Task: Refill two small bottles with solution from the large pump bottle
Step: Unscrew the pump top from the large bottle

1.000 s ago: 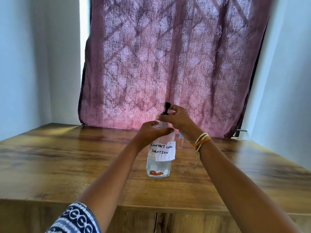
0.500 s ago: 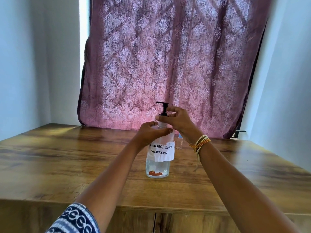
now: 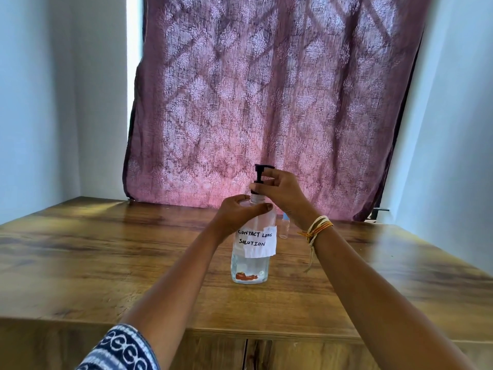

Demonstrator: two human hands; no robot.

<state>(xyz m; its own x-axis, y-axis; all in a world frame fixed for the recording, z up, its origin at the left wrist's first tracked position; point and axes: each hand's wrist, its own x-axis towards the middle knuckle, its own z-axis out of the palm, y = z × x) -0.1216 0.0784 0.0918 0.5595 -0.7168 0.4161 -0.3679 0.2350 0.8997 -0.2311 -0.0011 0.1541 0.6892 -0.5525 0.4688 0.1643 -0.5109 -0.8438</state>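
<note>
The curtain (image 3: pixel 266 102) at the far side is mauve-pink with a pale damask motif in diamonds. The table (image 3: pixel 106 263) is warm brown wood grain. The clear pump bottle (image 3: pixel 252 263) carries a black pump (image 3: pixel 260 173), a white hand-lettered label (image 3: pixel 256 243) and a rust-red patch near its base; the near-left sleeve (image 3: pixel 120 351) is navy with white loops.

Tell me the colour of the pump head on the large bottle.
Black. The pump head shows best in the head view, against the pink curtain.

Pump head (image 3: pixel 262 173) now turned, nozzle swung from left toward right hand (image 3: pixel 284 193). Right fingers regripped on black collar (image 3: pixel 257 188). Pump stands slightly higher off bottle neck.
</note>
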